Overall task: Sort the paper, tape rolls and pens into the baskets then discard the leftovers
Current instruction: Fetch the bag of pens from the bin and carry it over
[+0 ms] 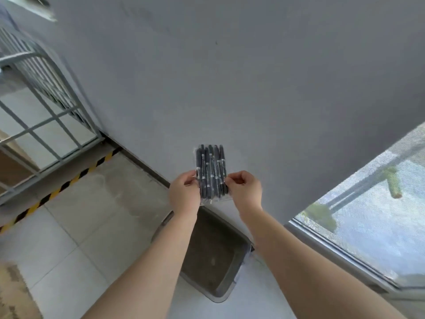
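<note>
Both hands, left hand [184, 193] and right hand [245, 188], are pinching the crinkly clear packet of slim black pens [211, 173] by its edges above a grey rectangular bin [213, 256].

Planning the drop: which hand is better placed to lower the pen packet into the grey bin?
Left, marginally: left hand and right hand both pinch the pen packet, but the left forearm overlaps the grey bin.
</note>
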The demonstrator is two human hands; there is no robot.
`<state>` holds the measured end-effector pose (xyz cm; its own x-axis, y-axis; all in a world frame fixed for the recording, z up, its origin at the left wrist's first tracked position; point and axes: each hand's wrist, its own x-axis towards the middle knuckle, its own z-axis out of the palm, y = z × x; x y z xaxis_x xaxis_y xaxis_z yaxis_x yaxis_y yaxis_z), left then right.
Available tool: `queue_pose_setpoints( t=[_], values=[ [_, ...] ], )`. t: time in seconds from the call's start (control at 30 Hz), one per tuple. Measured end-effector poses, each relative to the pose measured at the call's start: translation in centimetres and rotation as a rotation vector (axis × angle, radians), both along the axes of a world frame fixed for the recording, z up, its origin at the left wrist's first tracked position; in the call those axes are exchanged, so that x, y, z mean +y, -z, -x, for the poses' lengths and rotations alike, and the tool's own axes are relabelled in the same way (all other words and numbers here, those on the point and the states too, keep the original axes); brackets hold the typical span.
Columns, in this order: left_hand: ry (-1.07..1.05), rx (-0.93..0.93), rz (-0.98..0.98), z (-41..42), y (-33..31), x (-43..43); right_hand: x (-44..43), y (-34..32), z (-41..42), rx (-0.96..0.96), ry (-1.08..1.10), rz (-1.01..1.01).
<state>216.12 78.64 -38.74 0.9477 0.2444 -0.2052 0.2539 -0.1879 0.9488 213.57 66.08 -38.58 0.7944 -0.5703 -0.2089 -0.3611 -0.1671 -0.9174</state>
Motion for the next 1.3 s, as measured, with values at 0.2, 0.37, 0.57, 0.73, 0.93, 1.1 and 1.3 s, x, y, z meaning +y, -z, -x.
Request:
queue_pose_setpoints(
  t=[0.2, 0.37, 0.57, 0.73, 0.93, 1.1, 1.3],
  values=[
    [0.118, -0.037, -0.029, 2.9, -2.6, -4.2, -3.7, -2.8, 4.5, -0.042, 0.14, 0.012],
    [0.184, -0.022, 0.013, 6.3, -3.7, -8.5, -7.5, -4.4, 9.3, -0.081, 0.235, 0.035],
    [0.28, -0.024, 0.041, 11.4, -5.2, -13.5, -11.8, -5.8, 16.1, -0.123, 0.302, 0.037],
    [0.392, -0.053, 0.089, 16.6, -6.5, -17.6, -15.0, -7.3, 22.8, -0.171, 0.402, 0.062],
    [0.523, -0.066, 0.138, 23.5, -8.2, -22.4, -18.6, -9.1, 31.1, -0.167, 0.522, 0.139],
    [0.659, -0.07, 0.15, 29.1, -9.9, -25.8, -20.9, -10.3, 37.8, -0.18, 0.629, 0.193],
    [0.858, -0.053, 0.195, 35.3, -11.7, -29.9, -23.3, -11.7, 45.2, -0.21, 0.798, 0.185]
  ],
)
